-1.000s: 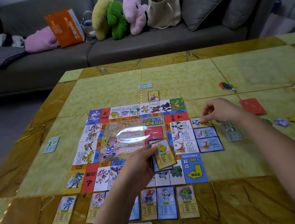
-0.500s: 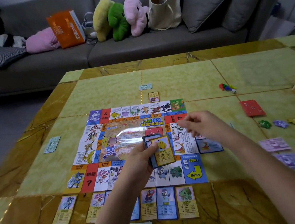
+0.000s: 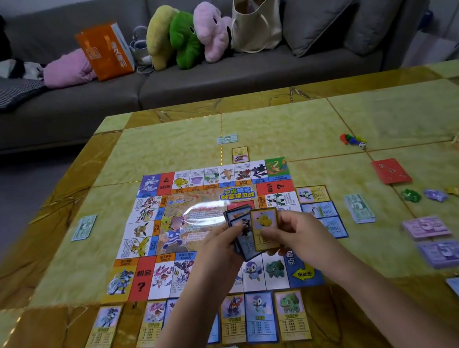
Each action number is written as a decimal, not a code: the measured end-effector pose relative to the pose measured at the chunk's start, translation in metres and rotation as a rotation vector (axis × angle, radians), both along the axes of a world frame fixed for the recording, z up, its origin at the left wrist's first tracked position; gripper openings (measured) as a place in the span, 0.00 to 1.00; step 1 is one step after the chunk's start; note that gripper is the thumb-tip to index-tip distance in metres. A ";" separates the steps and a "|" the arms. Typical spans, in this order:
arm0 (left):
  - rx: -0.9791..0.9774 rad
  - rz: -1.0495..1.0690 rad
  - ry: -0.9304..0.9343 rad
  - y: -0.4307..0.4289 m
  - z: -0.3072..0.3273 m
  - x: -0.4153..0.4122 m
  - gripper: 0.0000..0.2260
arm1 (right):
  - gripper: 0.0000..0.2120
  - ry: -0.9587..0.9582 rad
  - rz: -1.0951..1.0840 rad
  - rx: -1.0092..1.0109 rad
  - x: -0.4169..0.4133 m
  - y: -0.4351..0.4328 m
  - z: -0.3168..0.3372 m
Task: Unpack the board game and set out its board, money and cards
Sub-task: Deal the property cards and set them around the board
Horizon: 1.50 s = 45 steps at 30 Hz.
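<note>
Fingers (image 3: pixel 284 223) curled: grips card stack (image 3: pixel 236 214) in left hand (image 3: pixel 217 251), pinches yellow card (image 3: pixel 264 222) with right hand (image 3: pixel 296 233) over board (image 3: pixel 197 203); hides part of card row (image 3: pixel 260 316) behind forearms; banknotes (image 3: pixel 359 208), tokens (image 3: pixel 411 196) off right.

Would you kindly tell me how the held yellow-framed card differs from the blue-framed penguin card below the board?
The yellow-framed card shows a yellow creature; the blue-framed card shows a blue one. The yellow-framed card is pinched by the right hand above the board, against the card stack in the left hand; the blue-framed card lies flat on the table. Both are portrait cards, picture on top, print below.
</note>
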<state>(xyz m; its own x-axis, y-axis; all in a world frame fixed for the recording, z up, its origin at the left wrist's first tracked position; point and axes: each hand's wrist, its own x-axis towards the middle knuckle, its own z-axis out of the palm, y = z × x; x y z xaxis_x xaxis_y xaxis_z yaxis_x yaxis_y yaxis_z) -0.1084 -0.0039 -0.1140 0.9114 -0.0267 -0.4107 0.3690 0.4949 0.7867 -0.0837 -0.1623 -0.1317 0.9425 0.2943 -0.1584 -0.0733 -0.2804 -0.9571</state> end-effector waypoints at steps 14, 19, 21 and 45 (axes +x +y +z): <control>-0.094 0.209 -0.007 0.042 0.010 0.015 0.11 | 0.02 -0.106 -0.011 -0.099 0.042 0.021 0.019; -0.137 0.245 -0.014 0.070 0.006 0.024 0.12 | 0.03 -0.160 0.079 -0.101 0.103 0.062 0.034; -0.120 0.256 -0.009 0.078 0.003 0.028 0.12 | 0.06 -0.219 0.051 -0.172 0.134 0.077 0.036; -0.076 0.400 -0.060 0.118 0.005 0.033 0.09 | 0.14 -0.106 -0.037 -0.392 0.268 0.201 -0.008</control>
<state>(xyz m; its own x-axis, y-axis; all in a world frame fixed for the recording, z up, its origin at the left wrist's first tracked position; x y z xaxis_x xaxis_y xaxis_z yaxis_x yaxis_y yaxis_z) -0.0756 0.1139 -0.1092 0.8782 0.3063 -0.3673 0.0907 0.6474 0.7568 0.1841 0.0388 -0.1393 0.9684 0.1966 -0.1535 0.0030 -0.6246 -0.7809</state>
